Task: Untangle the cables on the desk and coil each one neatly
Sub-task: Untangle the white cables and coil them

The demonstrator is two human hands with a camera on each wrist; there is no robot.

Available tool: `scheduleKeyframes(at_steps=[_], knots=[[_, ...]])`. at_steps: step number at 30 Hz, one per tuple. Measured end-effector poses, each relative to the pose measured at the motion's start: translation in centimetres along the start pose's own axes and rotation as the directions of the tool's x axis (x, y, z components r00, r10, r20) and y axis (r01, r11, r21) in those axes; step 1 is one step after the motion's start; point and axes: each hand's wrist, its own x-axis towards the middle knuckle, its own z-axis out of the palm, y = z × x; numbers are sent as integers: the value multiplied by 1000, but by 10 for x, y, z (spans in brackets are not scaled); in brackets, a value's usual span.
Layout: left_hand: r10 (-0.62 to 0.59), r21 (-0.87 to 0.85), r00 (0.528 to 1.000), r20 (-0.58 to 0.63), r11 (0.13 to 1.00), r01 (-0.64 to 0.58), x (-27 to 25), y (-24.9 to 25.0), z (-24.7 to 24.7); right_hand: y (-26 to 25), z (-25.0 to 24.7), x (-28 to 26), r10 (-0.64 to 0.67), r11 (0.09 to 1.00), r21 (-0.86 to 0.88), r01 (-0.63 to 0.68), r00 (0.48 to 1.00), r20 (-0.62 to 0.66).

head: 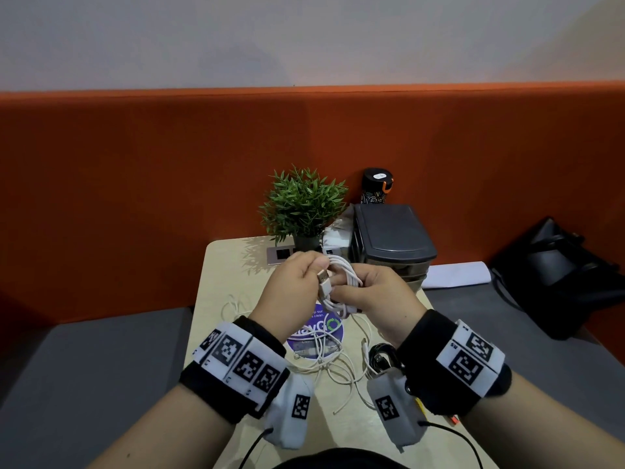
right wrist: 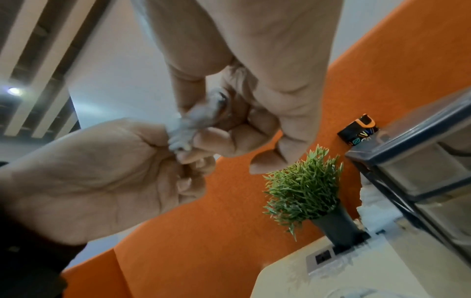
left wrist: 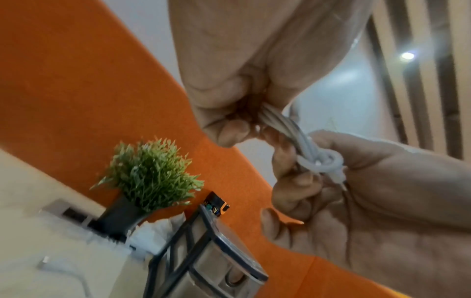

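Both hands hold a coiled white cable [head: 348, 280] in the air above the beige desk [head: 216, 286]. My left hand [head: 316, 270] pinches the coil at its top, by the silver USB plug [head: 323, 278]. From the other side my right hand [head: 341, 294] grips the coil's lower loops. In the left wrist view the cable's bundled strands [left wrist: 285, 124] run from the left hand [left wrist: 237, 125] to the right hand [left wrist: 300, 177], where one turn wraps round them. Under the hands lie loose white cables [head: 326, 362] in a tangle and a coiled black cable [head: 382, 355].
A small potted plant [head: 304, 204], a dark drawer unit [head: 392, 238] and a black-and-orange bottle [head: 377, 184] stand at the desk's far end against the orange partition [head: 135, 198]. A black bag [head: 568, 275] and white paper [head: 456, 274] lie to the right.
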Motion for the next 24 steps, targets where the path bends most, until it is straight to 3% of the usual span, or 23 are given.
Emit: scheduleKeyframes(at_steps=[2, 7, 10, 12, 15, 18, 24], knots=[[-72, -135, 997, 34, 988, 76, -2, 0, 0, -1, 1, -1, -16, 1000, -12, 16, 1000, 3], [-70, -207, 997, -15, 976, 65, -5, 7, -5, -4, -2, 3, 8, 1000, -1, -8, 999, -34], [86, -49, 986, -140, 994, -93, -8, 5, -11, -2, -6, 5, 31, 998, -45, -34, 997, -66], [166, 30, 979, -118, 986, -163, -10, 8, -15, -2, -7, 5, 31, 998, -60, -35, 997, -71], [109, -66, 994, -31, 992, -111, -14, 6, -15, -2, -7, 5, 26, 995, -89, -33, 997, -78], [142, -76, 990, -11, 987, -142, -18, 4, -12, 0, -7, 7, 20, 995, -93, -29, 995, -95], [201, 45, 968, -153, 980, -196, -19, -1, -12, 0, -5, 5, 29, 999, -25, -31, 997, -70]])
